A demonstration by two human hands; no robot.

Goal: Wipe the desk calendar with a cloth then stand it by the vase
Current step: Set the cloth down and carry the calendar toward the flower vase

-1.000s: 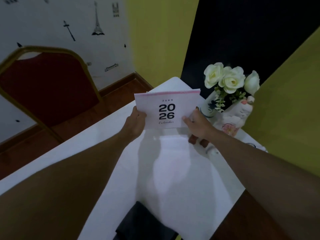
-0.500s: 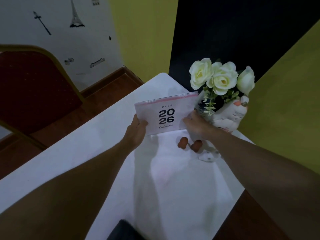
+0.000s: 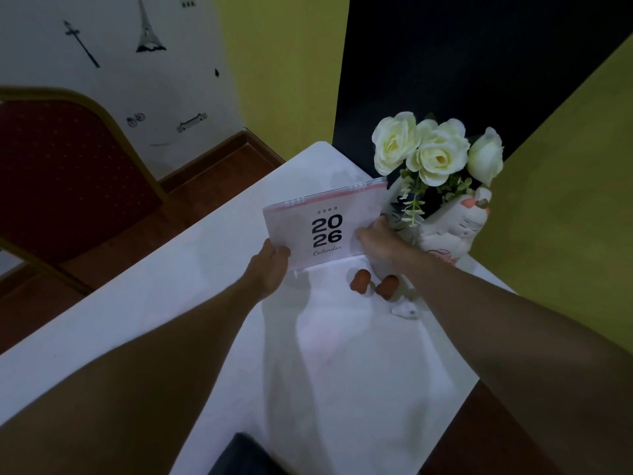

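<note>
Since a moment ago the desk calendar (image 3: 322, 228) has travelled farther along the worktop (image 3: 137, 313) toward the vase (image 3: 399, 204), and its right edge now sits just beside the vase wall. Both hands have come forward with it. The left hand (image 3: 270, 267) pinches the lower left corner, thumb on the front face; the right hand (image 3: 380, 241) closes on the lower right edge, fingers behind the card. The calendar stands nearly upright, tilted slightly back, its lower edge at or just above the white surface; which, I cannot tell. Its cover is pale pink-white with "2569" in small type, bold black "20 26" and a script "Calendar" beneath; white spiral rings and a pink strip run along the top. White roses (image 3: 435, 156) rise from the vase, and a white cat figurine (image 3: 455, 228) stands just right of it. Two small brown pieces (image 3: 359, 281) lie near the right wrist. A dark cloth (image 3: 246, 454) rests at the near edge.
</note>
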